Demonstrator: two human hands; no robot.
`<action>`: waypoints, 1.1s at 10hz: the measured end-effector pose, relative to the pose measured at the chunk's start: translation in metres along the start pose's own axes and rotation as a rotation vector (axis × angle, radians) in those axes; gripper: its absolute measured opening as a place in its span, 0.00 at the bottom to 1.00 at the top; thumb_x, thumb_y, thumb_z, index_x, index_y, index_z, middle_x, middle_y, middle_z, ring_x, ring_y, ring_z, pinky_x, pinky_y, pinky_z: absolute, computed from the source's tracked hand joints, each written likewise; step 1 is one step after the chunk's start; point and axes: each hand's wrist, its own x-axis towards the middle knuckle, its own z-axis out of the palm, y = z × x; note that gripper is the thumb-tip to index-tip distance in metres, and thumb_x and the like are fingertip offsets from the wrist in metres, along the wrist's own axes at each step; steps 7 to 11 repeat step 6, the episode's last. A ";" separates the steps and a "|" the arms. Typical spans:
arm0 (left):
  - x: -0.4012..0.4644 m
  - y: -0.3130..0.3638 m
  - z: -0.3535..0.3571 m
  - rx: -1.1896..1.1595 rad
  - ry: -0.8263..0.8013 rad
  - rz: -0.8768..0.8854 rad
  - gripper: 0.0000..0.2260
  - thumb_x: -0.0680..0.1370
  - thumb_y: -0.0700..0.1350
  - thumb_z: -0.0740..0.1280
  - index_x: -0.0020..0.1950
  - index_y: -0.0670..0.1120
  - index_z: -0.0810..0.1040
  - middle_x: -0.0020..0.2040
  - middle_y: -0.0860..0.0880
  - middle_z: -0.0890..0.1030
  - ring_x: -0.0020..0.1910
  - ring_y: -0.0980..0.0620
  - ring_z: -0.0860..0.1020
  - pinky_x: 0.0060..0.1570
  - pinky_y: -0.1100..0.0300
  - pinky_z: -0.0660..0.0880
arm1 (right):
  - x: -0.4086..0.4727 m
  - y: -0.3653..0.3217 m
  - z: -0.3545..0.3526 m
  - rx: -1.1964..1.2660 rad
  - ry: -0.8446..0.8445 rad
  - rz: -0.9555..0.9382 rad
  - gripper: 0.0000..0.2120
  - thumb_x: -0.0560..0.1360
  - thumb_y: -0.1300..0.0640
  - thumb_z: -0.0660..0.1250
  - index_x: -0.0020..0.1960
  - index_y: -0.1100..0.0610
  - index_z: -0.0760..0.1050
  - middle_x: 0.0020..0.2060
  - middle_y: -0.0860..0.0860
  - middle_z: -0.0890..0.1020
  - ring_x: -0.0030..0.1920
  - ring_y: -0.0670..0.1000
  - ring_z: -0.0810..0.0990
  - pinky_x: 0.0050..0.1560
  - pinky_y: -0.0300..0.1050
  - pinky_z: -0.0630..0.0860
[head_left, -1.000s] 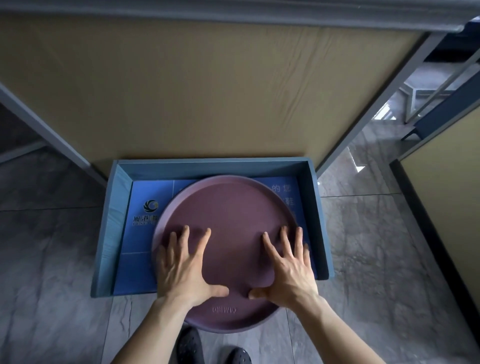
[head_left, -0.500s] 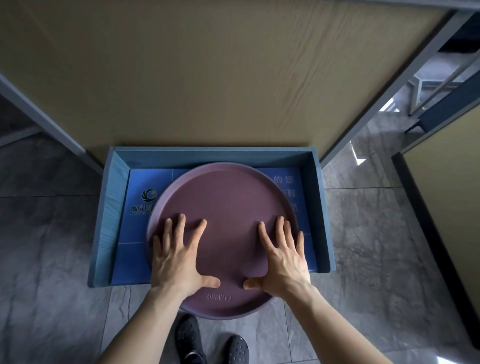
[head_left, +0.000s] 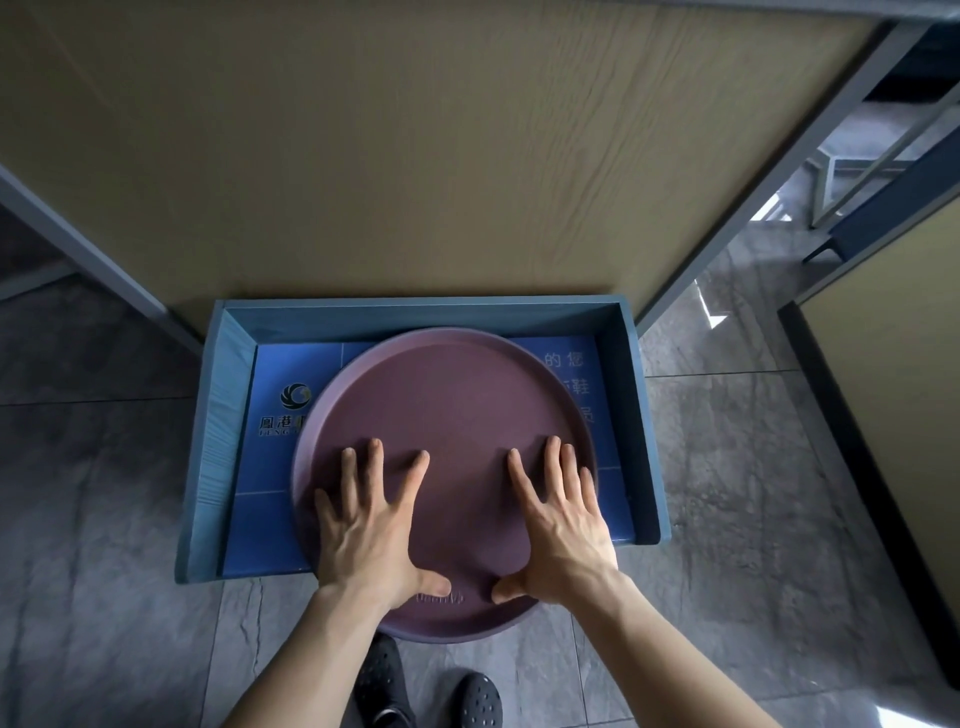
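A round, flat, dark purple plastic tray (head_left: 447, 415) lies in a shallow blue three-walled box (head_left: 641, 415) on the grey tiled floor (head_left: 104, 519). Its far rim sits near the box's back wall, while its near rim juts out past the box's open front edge. The left hand (head_left: 371, 535) rests flat on the tray's near left part, fingers straight and spread. The right hand (head_left: 563, 530) presses flat on the near right part, fingers likewise spread. Both thumbs point inward, well apart. Black perforated shoes (head_left: 480, 699) show below.
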 end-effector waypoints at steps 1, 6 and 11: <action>0.001 0.001 0.001 0.011 -0.005 -0.002 0.65 0.55 0.72 0.75 0.79 0.61 0.35 0.80 0.42 0.31 0.78 0.36 0.33 0.73 0.32 0.50 | 0.000 0.001 -0.002 0.038 -0.011 -0.002 0.74 0.52 0.31 0.79 0.79 0.46 0.30 0.78 0.62 0.32 0.78 0.62 0.31 0.79 0.57 0.44; -0.027 -0.001 -0.051 -0.090 0.094 0.079 0.50 0.67 0.71 0.68 0.81 0.58 0.46 0.83 0.47 0.51 0.81 0.44 0.50 0.78 0.46 0.50 | -0.021 -0.006 -0.064 0.124 0.018 0.050 0.53 0.66 0.28 0.67 0.80 0.43 0.42 0.81 0.56 0.45 0.81 0.58 0.42 0.79 0.61 0.44; -0.027 -0.001 -0.051 -0.090 0.094 0.079 0.50 0.67 0.71 0.68 0.81 0.58 0.46 0.83 0.47 0.51 0.81 0.44 0.50 0.78 0.46 0.50 | -0.021 -0.006 -0.064 0.124 0.018 0.050 0.53 0.66 0.28 0.67 0.80 0.43 0.42 0.81 0.56 0.45 0.81 0.58 0.42 0.79 0.61 0.44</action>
